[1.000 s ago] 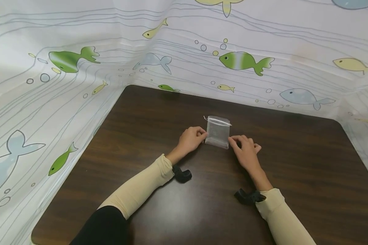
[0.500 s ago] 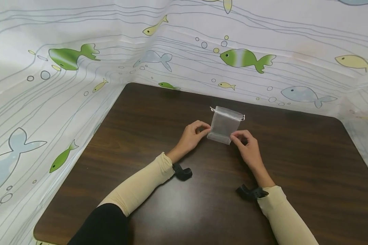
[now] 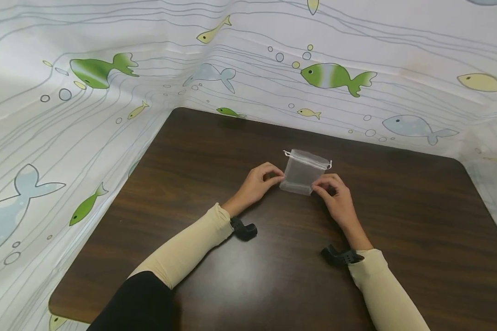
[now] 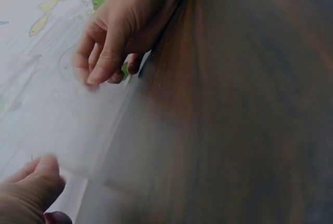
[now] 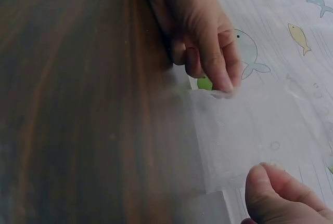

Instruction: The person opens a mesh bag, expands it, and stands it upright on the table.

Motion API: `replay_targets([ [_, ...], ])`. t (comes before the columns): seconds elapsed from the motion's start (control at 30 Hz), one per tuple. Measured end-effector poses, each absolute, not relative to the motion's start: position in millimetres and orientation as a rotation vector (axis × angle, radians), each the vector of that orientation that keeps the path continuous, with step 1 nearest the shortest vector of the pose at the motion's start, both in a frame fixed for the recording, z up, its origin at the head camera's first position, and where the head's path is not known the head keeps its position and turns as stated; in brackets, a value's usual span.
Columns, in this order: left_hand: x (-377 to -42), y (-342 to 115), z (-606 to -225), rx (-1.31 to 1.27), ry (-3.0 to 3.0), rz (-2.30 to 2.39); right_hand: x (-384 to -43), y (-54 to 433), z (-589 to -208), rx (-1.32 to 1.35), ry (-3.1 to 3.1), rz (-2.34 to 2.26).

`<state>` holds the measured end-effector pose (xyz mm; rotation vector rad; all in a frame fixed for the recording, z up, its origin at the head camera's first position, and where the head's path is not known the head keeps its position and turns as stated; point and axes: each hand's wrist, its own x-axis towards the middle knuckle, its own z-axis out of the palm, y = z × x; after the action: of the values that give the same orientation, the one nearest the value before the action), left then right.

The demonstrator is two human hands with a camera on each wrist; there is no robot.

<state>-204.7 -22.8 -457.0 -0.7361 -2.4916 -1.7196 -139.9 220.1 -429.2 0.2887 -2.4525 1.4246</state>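
Observation:
A sheer white drawstring pouch [image 3: 301, 174] is stretched between my two hands over the far middle of the table, its drawstring end pointing away from me. Thumb and fingertips of my left hand [image 3: 257, 184] pinch its lower left side. At the lower right corner my right hand [image 3: 336, 197] pinches it the same way. In the right wrist view the thin mesh of the pouch [image 5: 234, 135] spans both hands, with the fish-printed curtain showing through. The left wrist view has the pouch [image 4: 78, 125] blurred between the left hand [image 4: 34, 190] and right hand [image 4: 122, 31].
The dark wooden table [image 3: 207, 151] lies under both arms, its rounded corners at the back. A white curtain [image 3: 257, 73] printed with fish surrounds it at the back and sides. Black wrist mounts [image 3: 244, 230] sit below each hand.
Over the second, the right hand has gone from the pouch's side to its lower corner. The pouch rose, slanting to the right; since half a second ago its drawstring end has dipped slightly.

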Motion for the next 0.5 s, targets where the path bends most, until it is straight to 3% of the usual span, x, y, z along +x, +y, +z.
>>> replay_targets([
  [0.5, -199.3, -35.6, -455.3, -0.854, -2.548, -1.681, -153.5, 240.9, -458.3, 0.403, -2.496, 1.422],
])
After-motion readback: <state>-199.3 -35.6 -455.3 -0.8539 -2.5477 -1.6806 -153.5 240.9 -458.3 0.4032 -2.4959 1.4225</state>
